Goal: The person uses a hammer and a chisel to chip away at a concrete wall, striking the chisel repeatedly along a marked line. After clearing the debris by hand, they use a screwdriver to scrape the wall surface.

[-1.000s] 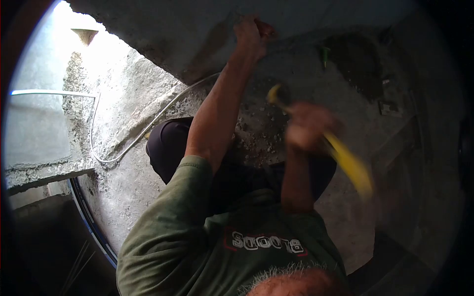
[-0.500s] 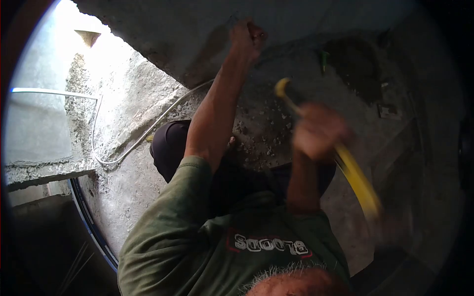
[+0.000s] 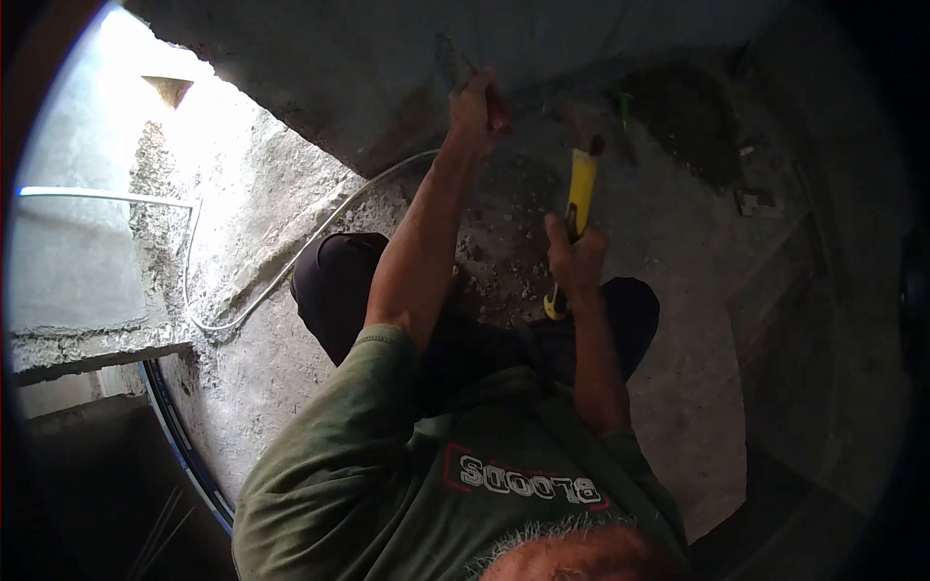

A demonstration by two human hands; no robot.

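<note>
My left hand (image 3: 473, 107) is closed around a chisel (image 3: 471, 66), raised against the grey concrete wall (image 3: 339, 77). Only the chisel's thin end and a reddish part below the fist show. A chipped mark (image 3: 446, 56) is in the wall close to its tip. In my right hand (image 3: 578, 259) is a hammer (image 3: 581, 184) with a yellow and black handle. Its head is blurred and points up toward the wall, apart from the chisel.
Rubble (image 3: 509, 276) lies on the floor between my knees. A pale cable (image 3: 262, 295) loops at left. A green-handled tool (image 3: 625, 108) stands near a dark damp patch (image 3: 683, 126). A small block (image 3: 759, 203) sits on the right. Bright light enters at upper left.
The hammer has swung from low at my right, head down, to upright in front, head toward the wall. My right hand has moved left; my left hand has dropped slightly, still on the chisel.
</note>
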